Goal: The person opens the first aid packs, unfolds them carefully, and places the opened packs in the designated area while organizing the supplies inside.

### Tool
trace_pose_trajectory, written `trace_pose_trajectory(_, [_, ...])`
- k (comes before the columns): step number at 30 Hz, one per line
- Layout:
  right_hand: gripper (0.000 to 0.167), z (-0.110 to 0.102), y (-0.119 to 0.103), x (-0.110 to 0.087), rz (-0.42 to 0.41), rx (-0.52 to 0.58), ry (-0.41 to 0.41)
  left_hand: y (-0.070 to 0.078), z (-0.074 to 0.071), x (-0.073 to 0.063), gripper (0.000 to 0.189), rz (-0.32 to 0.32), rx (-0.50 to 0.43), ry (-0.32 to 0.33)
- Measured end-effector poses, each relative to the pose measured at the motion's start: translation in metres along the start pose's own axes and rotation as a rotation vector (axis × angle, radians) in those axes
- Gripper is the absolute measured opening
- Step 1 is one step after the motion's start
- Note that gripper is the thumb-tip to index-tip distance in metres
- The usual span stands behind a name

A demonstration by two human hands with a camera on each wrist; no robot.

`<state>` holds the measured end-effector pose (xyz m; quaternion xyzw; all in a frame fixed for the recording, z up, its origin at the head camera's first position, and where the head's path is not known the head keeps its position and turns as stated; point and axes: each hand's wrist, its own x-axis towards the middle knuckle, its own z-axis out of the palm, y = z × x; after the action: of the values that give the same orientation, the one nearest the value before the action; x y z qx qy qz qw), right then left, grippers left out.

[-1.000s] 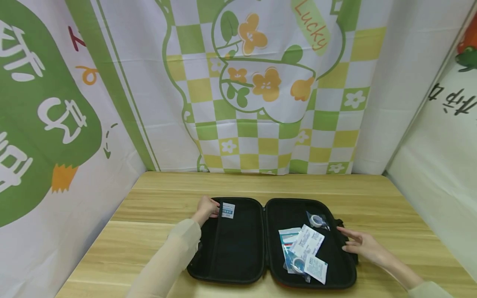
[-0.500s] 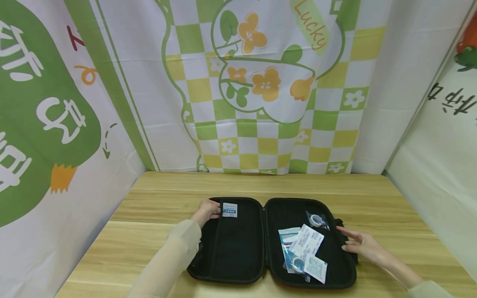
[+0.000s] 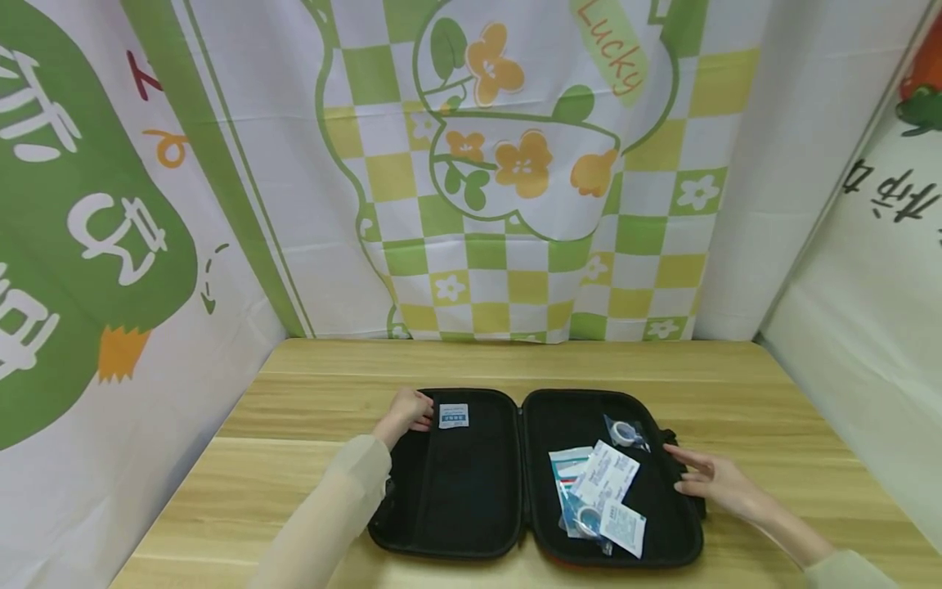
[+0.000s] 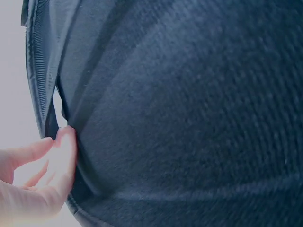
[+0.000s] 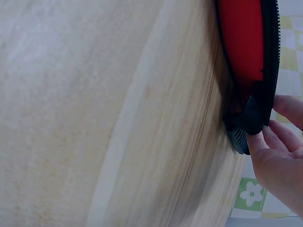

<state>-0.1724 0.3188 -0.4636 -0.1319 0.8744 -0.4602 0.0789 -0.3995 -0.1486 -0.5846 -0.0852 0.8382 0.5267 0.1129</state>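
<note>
Pinching the black cloth edge [image 3: 425, 491] with my left hand [image 3: 408, 411] and the case [image 3: 671, 523] with my right hand [image 3: 712, 481], I find the lone packet [image 3: 453, 415] straighter now, likely settled.

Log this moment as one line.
case: open on table; left hand: touching left half; right hand: touching right half; packets: both halves
</note>
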Motion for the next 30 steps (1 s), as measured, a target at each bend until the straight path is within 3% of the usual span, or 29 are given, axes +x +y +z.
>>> trace_pose_trajectory(2, [0.056,0.000,-0.001,0.000,-0.005,0.003,-0.005,-0.001,-0.001,0.002,0.012,0.039,0.018,-0.009])
trace_pose_trajectory(4, [0.056,0.000,-0.001,0.000,-0.006,0.005,-0.007,0.010,-0.006,-0.014,0.013,0.067,0.038,-0.014])
trace_pose_trajectory(7, [0.056,-0.001,-0.001,0.001,-0.003,0.008,-0.009,0.053,-0.015,-0.071,0.015,0.115,0.097,0.014])
trace_pose_trajectory(9, [0.056,-0.001,-0.001,0.001,0.001,0.009,-0.011,0.079,-0.021,-0.105,0.015,0.186,0.146,0.052])
trace_pose_trajectory(11, [0.056,-0.001,-0.001,0.001,0.003,0.016,-0.014,0.101,-0.023,-0.131,0.018,0.224,0.211,0.075])
trace_pose_trajectory(14, [0.056,-0.001,-0.001,0.000,0.004,0.021,-0.014,0.107,-0.022,-0.139,0.019,0.327,0.239,0.059])
trace_pose_trajectory(15, [0.056,-0.001,-0.001,0.000,0.004,0.022,-0.014,0.115,-0.021,-0.147,0.020,0.322,0.248,0.037])
trace_pose_trajectory(17, [0.057,-0.001,-0.001,0.000,0.011,0.019,-0.014,0.119,-0.017,-0.154,0.021,0.375,0.239,-0.014])
trace_pose_trajectory(26, [0.057,0.000,-0.001,0.000,0.016,0.002,-0.006,0.132,0.008,-0.176,0.022,0.572,0.287,-0.238])
trace_pose_trajectory(30, [0.057,0.000,0.000,0.000,0.022,0.005,-0.002,0.139,0.022,-0.187,0.023,0.629,0.294,-0.326])
